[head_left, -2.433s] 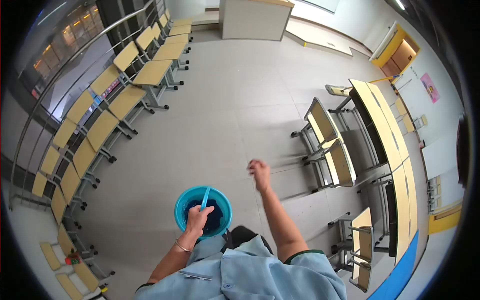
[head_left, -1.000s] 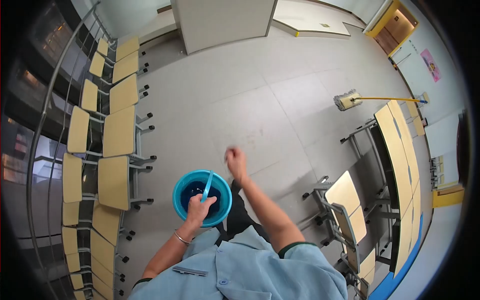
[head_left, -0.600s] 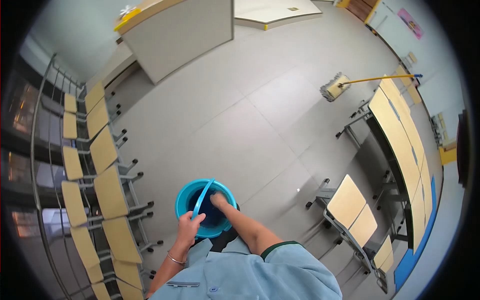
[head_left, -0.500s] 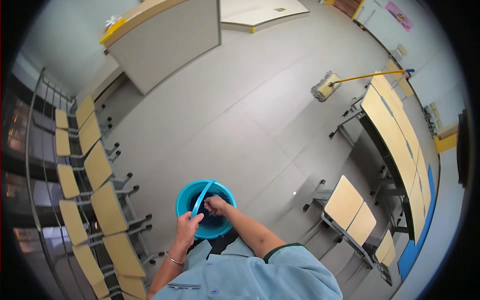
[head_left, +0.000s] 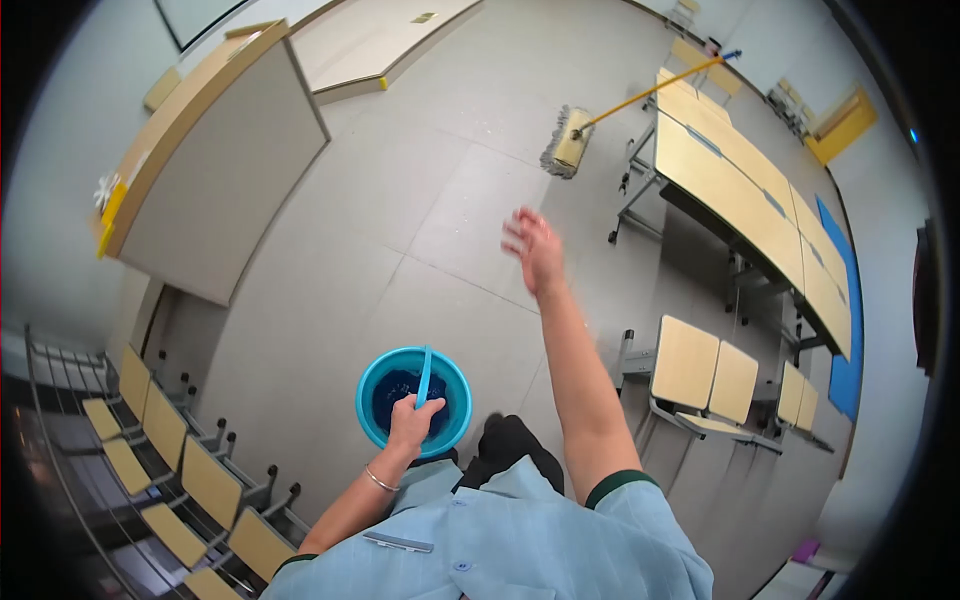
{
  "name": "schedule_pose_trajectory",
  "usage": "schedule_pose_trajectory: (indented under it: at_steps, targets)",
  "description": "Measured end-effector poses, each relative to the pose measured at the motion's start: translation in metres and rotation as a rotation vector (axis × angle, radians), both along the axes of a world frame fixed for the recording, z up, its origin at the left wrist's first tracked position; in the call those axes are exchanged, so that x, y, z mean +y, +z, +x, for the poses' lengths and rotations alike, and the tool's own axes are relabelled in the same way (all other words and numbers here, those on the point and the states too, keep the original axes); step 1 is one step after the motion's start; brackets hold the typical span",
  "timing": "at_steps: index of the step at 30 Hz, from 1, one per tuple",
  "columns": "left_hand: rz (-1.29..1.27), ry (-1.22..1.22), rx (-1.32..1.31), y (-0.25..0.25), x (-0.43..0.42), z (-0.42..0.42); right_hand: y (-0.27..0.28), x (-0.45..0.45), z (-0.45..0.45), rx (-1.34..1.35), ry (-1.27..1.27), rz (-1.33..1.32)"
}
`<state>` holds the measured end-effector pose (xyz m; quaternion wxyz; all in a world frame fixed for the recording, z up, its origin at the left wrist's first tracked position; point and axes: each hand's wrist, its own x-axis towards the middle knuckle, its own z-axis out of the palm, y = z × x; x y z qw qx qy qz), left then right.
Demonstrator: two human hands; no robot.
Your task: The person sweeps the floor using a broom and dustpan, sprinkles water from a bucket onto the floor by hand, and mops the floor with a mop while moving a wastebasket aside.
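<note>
A turquoise bucket (head_left: 366, 405) with dark liquid in it hangs in front of my body. Wrapped round its handle is my left hand (head_left: 412, 422), with a bangle on the wrist. My right hand (head_left: 535, 250) is stretched out over the floor to the right of the bucket, its fingers apart and slightly blurred, holding nothing. Small wet drops show on the grey floor tiles (head_left: 450, 215) beyond it. Past that hand, a mop (head_left: 570, 145) with a yellow pole rests its head on the floor, the pole leaning against a desk.
A row of pale wooden desks (head_left: 740, 160) runs along the right, with chairs (head_left: 685, 362) nearer me. On the left are more chairs (head_left: 210, 482) beside a metal rail. A lectern (head_left: 225, 170) stands at the upper left, next to a low platform (head_left: 385, 40).
My right hand has come out of the bucket and swung forward and right, opening its fingers. My left hand still grips the bucket's handle. The view has turned toward the right.
</note>
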<state>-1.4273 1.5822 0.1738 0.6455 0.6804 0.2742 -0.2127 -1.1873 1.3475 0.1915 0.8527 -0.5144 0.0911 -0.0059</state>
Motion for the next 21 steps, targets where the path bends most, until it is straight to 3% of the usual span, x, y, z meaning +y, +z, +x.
schedule_pose_trajectory:
  at_steps: [3,6,11,13,16,17,20,21]
  targets:
    - [0.017,-0.065,-0.024,-0.001,-0.013,0.048,-0.093,-0.011,-0.043,0.265,-0.018,-0.165]
    - [0.026,-0.096,-0.013,0.007,-0.039,0.098,-0.147,-0.002,-0.079,0.449,0.034,-0.173]
    - [0.052,-0.116,0.060,0.014,-0.095,0.176,-0.169,-0.006,-0.058,0.405,0.324,-0.411]
    - [0.026,-0.142,0.059,0.018,-0.118,0.204,-0.201,-0.014,-0.031,0.265,0.363,-0.592]
    - [0.006,-0.251,0.107,0.022,-0.151,0.243,-0.202,-0.044,0.015,0.475,0.281,-0.810]
    - [-0.012,-0.302,0.102,0.024,-0.165,0.252,-0.228,-0.053,0.028,0.516,0.264,-0.855]
    - [-0.044,-0.453,0.025,0.032,-0.209,0.296,-0.249,-0.088,0.057,0.696,0.013,-0.814]
    - [-0.050,-0.519,-0.016,0.033,-0.224,0.308,-0.246,-0.107,0.069,0.764,0.004,-0.612]
